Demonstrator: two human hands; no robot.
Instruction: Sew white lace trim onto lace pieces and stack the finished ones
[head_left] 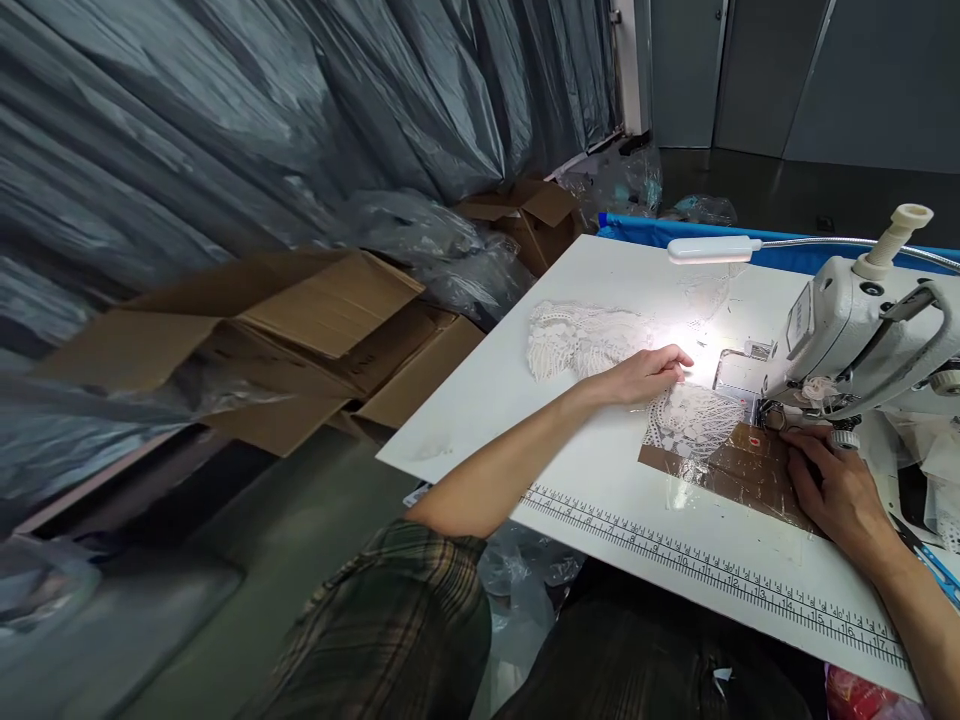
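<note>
A piece of white lace (694, 418) lies on the sewing machine's bed, its right end close to the presser foot (766, 412). My left hand (651, 374) is just above the lace's upper left edge, fingers loosely bent and pointing right, with nothing visible in them. To the right of the needle area, my right hand (836, 490) rests with thumb and fingers apart, fingertips beside the presser foot. The white sewing machine (832, 315) stands at the right. More white lace (574, 338) lies bunched on the tabletop left of my left hand.
A lit lamp (712, 250) on a flexible neck shines on the white table (480, 430). A printed ruler (705, 570) runs along its front edge. Blue-handled scissors (930, 560) lie at the right. Open cardboard boxes (330, 310) and clear plastic bags (450, 250) stand left of the table.
</note>
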